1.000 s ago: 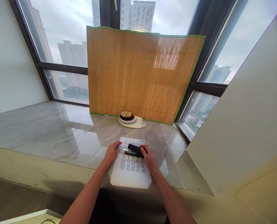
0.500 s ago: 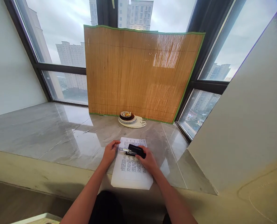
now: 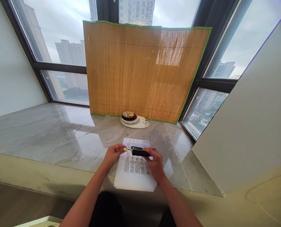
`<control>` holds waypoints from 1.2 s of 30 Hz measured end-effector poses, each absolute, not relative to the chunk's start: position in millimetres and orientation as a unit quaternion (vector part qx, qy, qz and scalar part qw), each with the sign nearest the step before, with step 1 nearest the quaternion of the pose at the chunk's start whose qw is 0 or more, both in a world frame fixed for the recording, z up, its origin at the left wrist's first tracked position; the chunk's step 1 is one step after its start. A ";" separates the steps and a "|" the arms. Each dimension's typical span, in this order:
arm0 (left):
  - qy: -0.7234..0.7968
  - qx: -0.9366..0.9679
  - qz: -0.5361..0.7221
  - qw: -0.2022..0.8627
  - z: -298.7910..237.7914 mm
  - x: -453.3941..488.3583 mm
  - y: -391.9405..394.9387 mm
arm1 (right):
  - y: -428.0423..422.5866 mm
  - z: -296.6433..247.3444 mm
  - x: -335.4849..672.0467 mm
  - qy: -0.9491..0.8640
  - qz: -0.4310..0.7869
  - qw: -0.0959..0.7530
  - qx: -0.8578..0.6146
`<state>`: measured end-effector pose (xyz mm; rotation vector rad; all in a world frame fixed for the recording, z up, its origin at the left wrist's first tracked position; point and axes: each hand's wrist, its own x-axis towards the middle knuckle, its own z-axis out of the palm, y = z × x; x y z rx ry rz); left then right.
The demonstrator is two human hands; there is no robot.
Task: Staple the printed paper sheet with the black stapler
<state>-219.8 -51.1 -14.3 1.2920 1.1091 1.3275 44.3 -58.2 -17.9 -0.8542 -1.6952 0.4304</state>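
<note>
A black stapler (image 3: 140, 152) is in my right hand (image 3: 156, 162), which grips its right end above the paper. From the stapler's left end a metal piece (image 3: 128, 149) sticks out. Fingertips of my left hand (image 3: 113, 155) close on the tip of that metal piece; the exact contact is partly hidden. Beneath both hands a printed sheet of paper (image 3: 137, 181) lies on the stone windowsill (image 3: 83, 157), its near end at the front edge. My right fingers cover part of the stapler.
Behind the paper, a stack of plates (image 3: 130, 120) with a small patterned dish on top sits on a pale oval board (image 3: 143, 122). A green-edged bamboo mat (image 3: 135, 72) leans against the window. A white wall (image 3: 254, 126) slopes in at the right.
My left fingers have moved right and closed on the metal piece. The stapler has turned in my right hand and now lies more level, slightly further right in view.
</note>
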 end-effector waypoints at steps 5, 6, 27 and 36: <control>0.434 0.513 0.541 0.506 -10.5 -218.7 -57.8 | -53.0 -20.5 48.3 -0.696 0.230 0.552 -0.397; 0.439 0.524 0.533 0.498 -9.9 -218.3 -59.1 | -51.5 -21.6 49.0 -0.693 0.240 0.552 -0.398; 0.494 0.720 0.415 0.256 -16.4 -214.4 -53.8 | -55.3 -22.0 44.2 -0.694 0.269 0.537 -0.396; 0.471 0.835 0.263 0.109 -19.8 -201.0 -58.8 | -33.8 -20.8 175.3 -0.643 0.202 0.528 -0.517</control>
